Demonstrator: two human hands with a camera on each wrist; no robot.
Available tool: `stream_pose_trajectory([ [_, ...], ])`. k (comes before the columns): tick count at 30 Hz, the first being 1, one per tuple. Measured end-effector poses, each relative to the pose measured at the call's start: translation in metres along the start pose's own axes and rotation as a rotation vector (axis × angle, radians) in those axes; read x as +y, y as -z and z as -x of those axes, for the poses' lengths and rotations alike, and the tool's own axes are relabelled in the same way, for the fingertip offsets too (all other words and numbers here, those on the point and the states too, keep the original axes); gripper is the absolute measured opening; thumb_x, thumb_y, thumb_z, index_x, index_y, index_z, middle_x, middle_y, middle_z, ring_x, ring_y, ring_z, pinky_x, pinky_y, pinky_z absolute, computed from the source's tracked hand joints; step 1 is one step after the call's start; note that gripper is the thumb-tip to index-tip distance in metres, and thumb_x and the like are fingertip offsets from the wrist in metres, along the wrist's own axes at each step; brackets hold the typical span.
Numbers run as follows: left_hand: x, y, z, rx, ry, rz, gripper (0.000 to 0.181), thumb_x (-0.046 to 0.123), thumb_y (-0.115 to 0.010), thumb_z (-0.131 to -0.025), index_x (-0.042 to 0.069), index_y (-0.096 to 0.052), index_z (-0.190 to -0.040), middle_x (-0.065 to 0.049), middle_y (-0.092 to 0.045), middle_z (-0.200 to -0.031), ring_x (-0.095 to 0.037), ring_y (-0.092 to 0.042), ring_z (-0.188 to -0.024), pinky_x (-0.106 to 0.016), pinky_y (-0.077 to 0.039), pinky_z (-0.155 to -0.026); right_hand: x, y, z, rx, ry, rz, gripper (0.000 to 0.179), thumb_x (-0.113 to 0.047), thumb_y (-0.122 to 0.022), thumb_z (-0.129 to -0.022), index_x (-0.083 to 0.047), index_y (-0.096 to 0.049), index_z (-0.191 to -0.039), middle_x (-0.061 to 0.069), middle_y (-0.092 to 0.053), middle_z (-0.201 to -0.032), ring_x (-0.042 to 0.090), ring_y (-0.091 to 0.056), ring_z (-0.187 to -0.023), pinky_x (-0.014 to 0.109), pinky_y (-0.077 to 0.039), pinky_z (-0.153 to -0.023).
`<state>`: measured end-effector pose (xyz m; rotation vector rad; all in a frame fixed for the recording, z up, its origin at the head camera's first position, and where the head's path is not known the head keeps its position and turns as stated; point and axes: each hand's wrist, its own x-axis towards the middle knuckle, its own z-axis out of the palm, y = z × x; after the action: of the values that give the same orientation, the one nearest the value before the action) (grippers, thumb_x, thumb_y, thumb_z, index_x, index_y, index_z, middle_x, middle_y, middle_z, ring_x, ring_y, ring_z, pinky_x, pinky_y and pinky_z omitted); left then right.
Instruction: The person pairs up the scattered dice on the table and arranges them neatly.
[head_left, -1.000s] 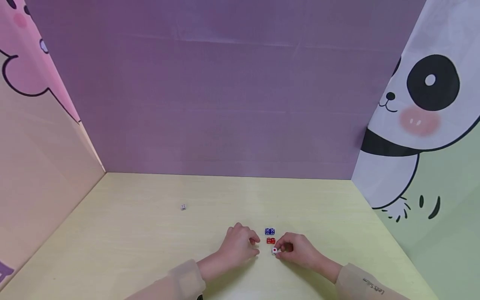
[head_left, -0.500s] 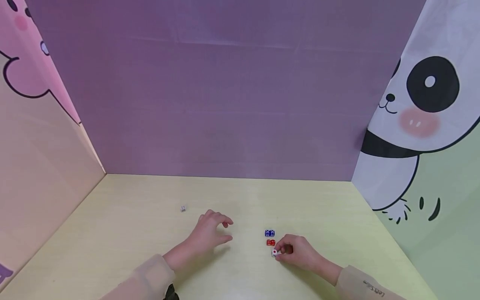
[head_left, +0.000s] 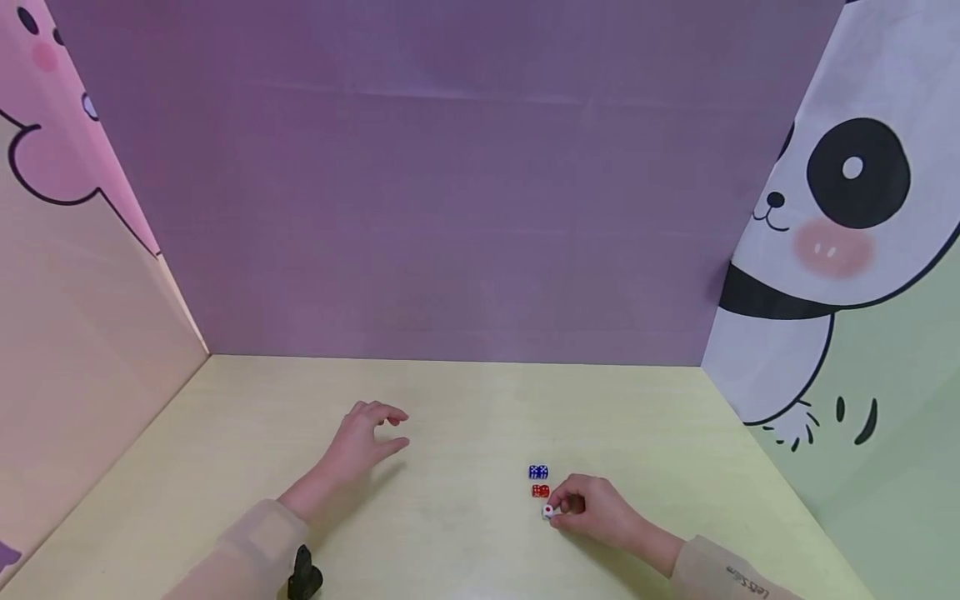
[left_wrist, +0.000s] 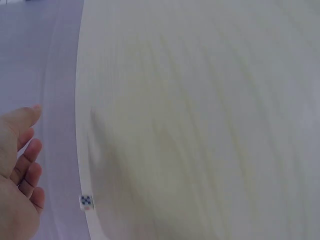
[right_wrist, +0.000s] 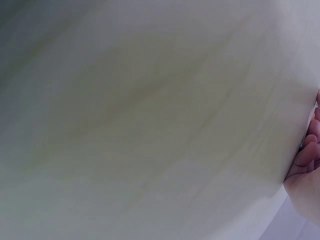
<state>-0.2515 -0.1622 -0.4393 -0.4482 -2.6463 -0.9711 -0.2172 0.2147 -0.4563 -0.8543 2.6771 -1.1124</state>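
My right hand (head_left: 598, 510) pinches a white die (head_left: 548, 512) with a red dot on one face, between thumb and index finger at the table. Just beyond it are two red dice (head_left: 540, 491) side by side, with two blue dice (head_left: 538, 472) behind them. My left hand (head_left: 352, 444) is over the left part of the table, thumb and fingers parted and nothing between them. The left wrist view shows another white die (left_wrist: 86, 202) with dark pips near that hand; the hand hides it in the head view. The right wrist view catches only the right hand's fingers (right_wrist: 306, 154).
A pale wooden table (head_left: 457, 417) spreads beneath both hands. Behind it rises a purple backdrop (head_left: 450, 208), with a panda-printed panel (head_left: 840, 250) on the right and a pink-figured panel (head_left: 90, 292) on the left. A black device (head_left: 304, 575) sits at my left wrist.
My left hand has moved left and away from beside the coloured dice, and now covers the far white die in the head view. The right hand stays in place, pinching its die.
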Motion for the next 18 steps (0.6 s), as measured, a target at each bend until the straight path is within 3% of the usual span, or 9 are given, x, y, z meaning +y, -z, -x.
stream_pose_trajectory([
  [8,-0.027,0.017,-0.005,0.061,0.070,-0.061,0.036,0.015,-0.077,-0.077,0.003,-0.067,-0.109,-0.010,-0.065,-0.101,-0.030,-0.051,-0.096,-0.050,-0.034,-0.089,-0.001,0.001,0.000,-0.003,0.005,-0.004,0.012,-0.014,-0.077,-0.077,-0.011,-0.068,-0.084,-0.006,-0.055,-0.074,-0.002,-0.042,-0.064,0.016,-0.037,-0.056],
  [18,-0.052,0.026,-0.004,0.035,0.136,-0.139,0.037,0.018,-0.074,-0.079,0.000,-0.065,-0.110,-0.012,-0.064,-0.098,-0.034,-0.050,-0.097,-0.052,-0.032,-0.089,0.002,-0.001,0.000,-0.002,-0.012,0.006,0.013,-0.015,-0.078,-0.076,-0.014,-0.068,-0.084,-0.007,-0.054,-0.074,-0.001,-0.042,-0.064,0.016,-0.037,-0.056],
])
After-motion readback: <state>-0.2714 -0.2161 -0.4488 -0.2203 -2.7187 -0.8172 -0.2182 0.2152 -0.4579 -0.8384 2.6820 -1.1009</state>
